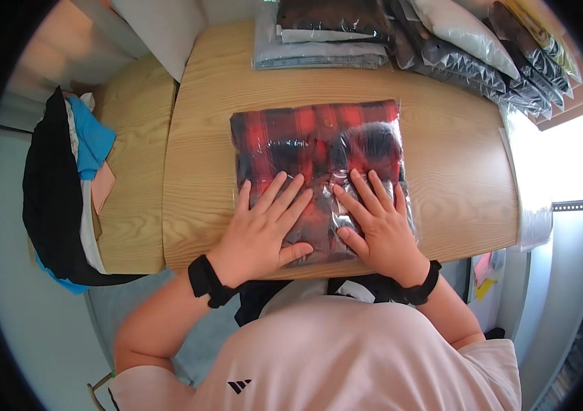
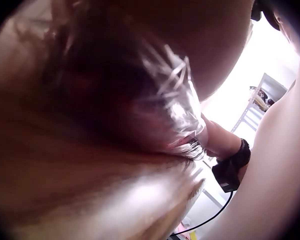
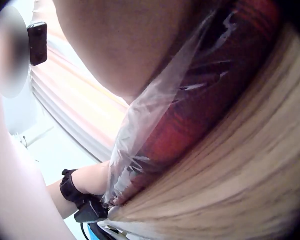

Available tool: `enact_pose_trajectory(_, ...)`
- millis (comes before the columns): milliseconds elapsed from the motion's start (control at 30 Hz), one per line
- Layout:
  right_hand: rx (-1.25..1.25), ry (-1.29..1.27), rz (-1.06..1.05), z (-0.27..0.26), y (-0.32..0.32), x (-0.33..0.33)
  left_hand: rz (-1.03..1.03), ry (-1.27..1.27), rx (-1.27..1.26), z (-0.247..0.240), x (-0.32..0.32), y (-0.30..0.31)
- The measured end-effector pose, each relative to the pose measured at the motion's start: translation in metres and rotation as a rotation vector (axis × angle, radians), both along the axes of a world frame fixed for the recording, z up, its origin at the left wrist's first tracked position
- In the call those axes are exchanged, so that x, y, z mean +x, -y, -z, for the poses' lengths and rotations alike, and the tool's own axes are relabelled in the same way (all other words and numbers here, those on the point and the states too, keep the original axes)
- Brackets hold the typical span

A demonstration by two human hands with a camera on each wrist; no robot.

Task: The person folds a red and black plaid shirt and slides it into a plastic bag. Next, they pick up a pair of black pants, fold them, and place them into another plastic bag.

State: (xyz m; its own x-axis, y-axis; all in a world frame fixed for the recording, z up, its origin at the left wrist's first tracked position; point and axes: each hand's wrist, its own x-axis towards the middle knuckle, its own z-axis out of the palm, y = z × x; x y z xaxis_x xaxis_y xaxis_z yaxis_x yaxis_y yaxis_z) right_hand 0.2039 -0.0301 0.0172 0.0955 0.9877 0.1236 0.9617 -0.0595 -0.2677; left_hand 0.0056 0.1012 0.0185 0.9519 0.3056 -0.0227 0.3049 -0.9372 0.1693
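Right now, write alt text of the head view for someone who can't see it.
Two hands, left and right, lie spread flat on a folded red-and-black plaid garment in clear plastic on a wooden table. Plastic-wrapped garments are stacked beyond it; loose clothes hang at the left.

Head view: bright, evenly lit, barrel-distorted inside black corners, glare blown out at right, highlights on plastic. Left wrist: dim, blurred, backlit from upper right. Right wrist: hazy, overexposed at left.
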Motion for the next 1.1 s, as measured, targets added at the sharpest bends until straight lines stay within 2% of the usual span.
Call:
enact_pose_trajectory(500,0.064,0.027,-0.006,0.002,0.004,-0.001,0.002,-0.022,-0.006,0.005,-0.003,-0.001)
enact_pose_trajectory(667,0.157,0.161,0.123,-0.002,0.005,-0.020,0.022,-0.084,-0.086,-0.006,-0.007,-0.007)
enact_pose_trajectory(733,0.154,0.099,0.013,0.000,0.000,-0.025,0.032,-0.016,-0.012,-0.023,-0.008,-0.004)
enact_pose_trajectory(833,0.147,-0.043,0.026,0.005,-0.011,-0.035,0.104,-0.021,-0.023,-0.036,0.001,-0.004)
enact_pose_trajectory(867,0.141,-0.024,0.016,0.005,-0.014,-0.035,0.100,-0.027,-0.030,-0.033,0.005,-0.007)
enact_pose_trajectory(933,0.130,-0.034,0.015,0.007,-0.016,-0.035,0.174,-0.013,0.109,-0.021,0.013,-0.018)
enact_pose_trajectory(1100,0.094,-0.065,0.017,0.005,-0.019,-0.032,0.180,-0.041,0.043,0.001,0.015,-0.034)
